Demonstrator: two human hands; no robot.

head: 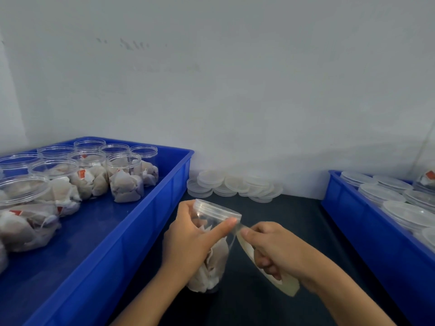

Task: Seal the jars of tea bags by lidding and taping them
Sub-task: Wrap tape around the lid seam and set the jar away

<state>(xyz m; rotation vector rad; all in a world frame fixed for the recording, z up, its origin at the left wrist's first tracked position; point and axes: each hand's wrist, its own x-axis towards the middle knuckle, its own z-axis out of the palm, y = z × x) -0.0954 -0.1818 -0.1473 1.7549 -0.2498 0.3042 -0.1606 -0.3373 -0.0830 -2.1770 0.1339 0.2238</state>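
Note:
A clear lidded jar of tea bags [213, 260] stands tilted on the dark table. My left hand [188, 241] grips its side, thumb pressed near the lid's rim [216, 209]. My right hand [273, 248] holds a roll of clear tape [277, 276] just right of the jar, and its fingertips pinch the tape end close to my left thumb. A short strip of tape runs from the roll to the jar below the lid.
A blue tray [150, 217] on the left holds several open jars of tea bags [124, 182]. Loose clear lids [235, 184] lie piled against the wall. Another blue tray [367, 227] on the right holds lidded jars [404, 212].

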